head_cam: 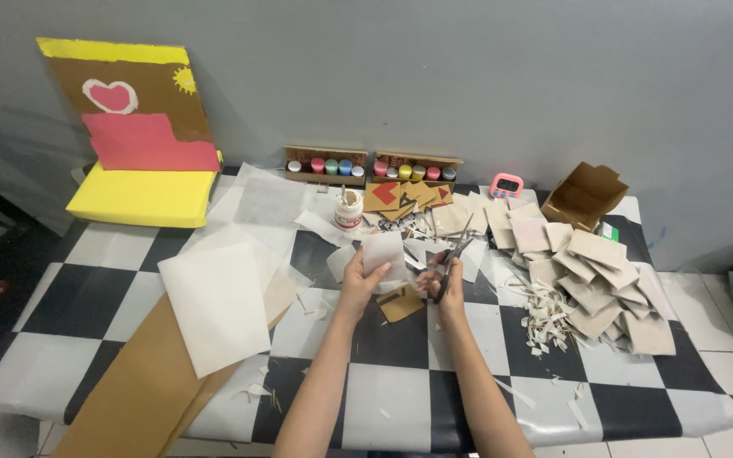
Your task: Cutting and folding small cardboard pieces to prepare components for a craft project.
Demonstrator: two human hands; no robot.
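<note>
Above the checkered table (pixel 400 399), your left hand (pixel 356 273) grips a white paper square (pixel 383 253) while your right hand (pixel 444 276) is closed around scissors (pixel 455 254), blades touching the paper's edge.

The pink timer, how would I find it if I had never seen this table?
Look along the grey wall behind the checkered table. Right of the two cardboard trays of paint pots sits the pink timer, before an open cardboard box. It alone is pink with a dark screen.
</note>
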